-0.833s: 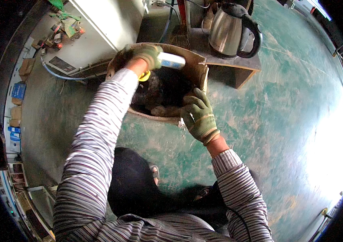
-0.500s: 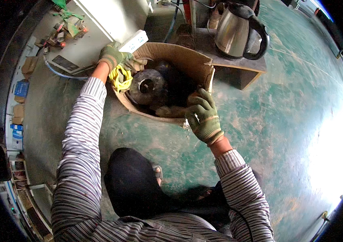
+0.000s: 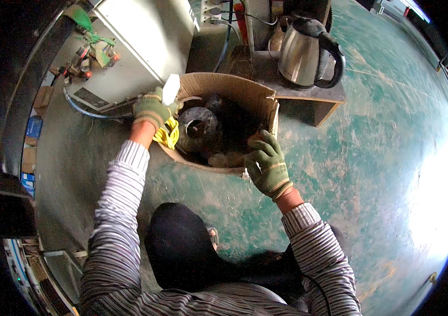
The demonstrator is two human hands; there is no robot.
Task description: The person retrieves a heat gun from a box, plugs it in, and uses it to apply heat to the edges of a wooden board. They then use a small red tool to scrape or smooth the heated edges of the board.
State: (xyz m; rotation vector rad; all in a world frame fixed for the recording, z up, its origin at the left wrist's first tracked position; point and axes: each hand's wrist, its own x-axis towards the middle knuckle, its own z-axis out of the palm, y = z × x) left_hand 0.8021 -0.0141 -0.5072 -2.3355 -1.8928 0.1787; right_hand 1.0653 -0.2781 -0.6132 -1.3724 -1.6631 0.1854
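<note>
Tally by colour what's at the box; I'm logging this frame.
Green gloved hands: 2 (left hand, right hand)
White power strip: 1
Yellow cord: 1
Brown cardboard box: 1
Black round part: 1
Silver kettle: 1
Total: 7

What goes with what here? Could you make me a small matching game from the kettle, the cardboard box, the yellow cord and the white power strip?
1 kettle
2 cardboard box
3 yellow cord
4 white power strip

a held in the gloved left hand
b on the low dark stand
c on the green floor, open
d bunched below the left hand

Pairs: 1-b, 2-c, 3-d, 4-a
</note>
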